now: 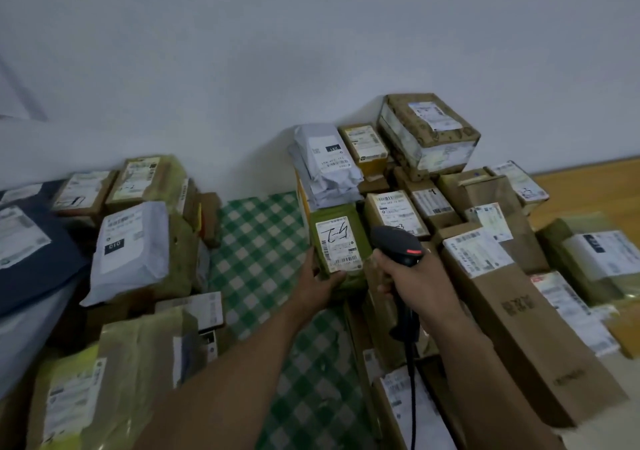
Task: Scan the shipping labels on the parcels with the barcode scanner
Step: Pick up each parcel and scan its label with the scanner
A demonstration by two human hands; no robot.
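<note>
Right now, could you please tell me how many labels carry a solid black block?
3: white bag on the left, grey bag at the wall, parcel far right. Others may be hidden.

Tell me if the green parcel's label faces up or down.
Up: the green parcel shows its white label, barcodes and handwriting visible, while the left hand grips its near corner.

Cardboard, plastic, cloth
Matt brown cardboard box [519, 328], crinkled glossy plastic mailer [131, 252], paper-labelled olive parcel [334, 211], woven checked cloth [256, 241], matt black plastic scanner [398, 241].
</note>
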